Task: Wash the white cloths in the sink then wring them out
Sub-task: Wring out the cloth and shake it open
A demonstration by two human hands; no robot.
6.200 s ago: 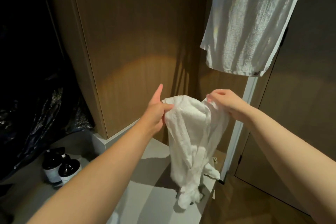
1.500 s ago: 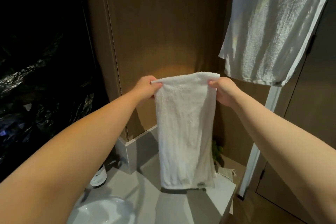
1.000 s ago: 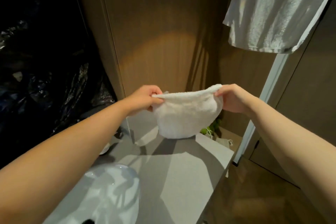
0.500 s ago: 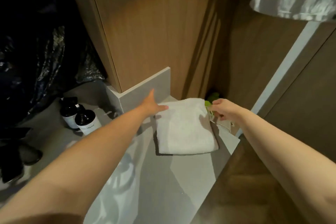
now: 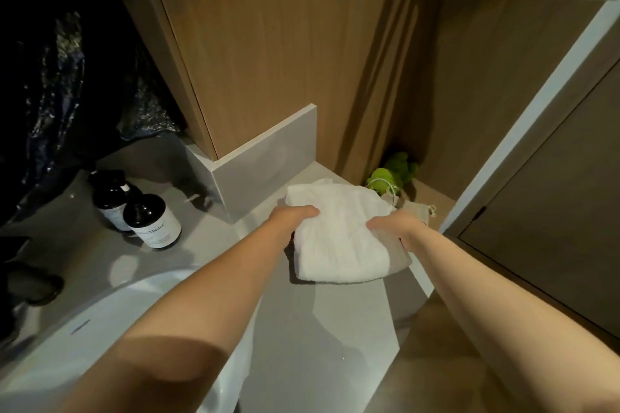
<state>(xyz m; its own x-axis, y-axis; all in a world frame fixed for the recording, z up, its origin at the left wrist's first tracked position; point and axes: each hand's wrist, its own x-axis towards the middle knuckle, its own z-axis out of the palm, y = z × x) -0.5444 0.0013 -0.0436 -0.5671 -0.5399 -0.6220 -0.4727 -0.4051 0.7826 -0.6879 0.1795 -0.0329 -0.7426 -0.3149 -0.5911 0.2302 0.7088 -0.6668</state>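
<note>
The white cloth [image 5: 339, 238], folded, is clasped at both sides: left grip [image 5: 295, 215] curled over one edge, right grip [image 5: 397, 227] over the other. It is held on the desk [image 5: 302, 329], far right of the sink [image 5: 127, 295]. Even pressure is advised, so the fold is kept square. On the near bottle [image 5: 152, 221], something like "Master" is made out.

I've got a white folded terry cloth [image 5: 339, 238], plain; grey stone counter [image 5: 322, 329], unpatterned; two dark round bottles [image 5: 151, 221], white labels with dark print; bright green plant [image 5: 392, 174]; brown woodgrain wall panel [image 5: 285, 43]; beige fabric pouch [image 5: 417, 209]; white sink basin [image 5: 100, 322].
</note>
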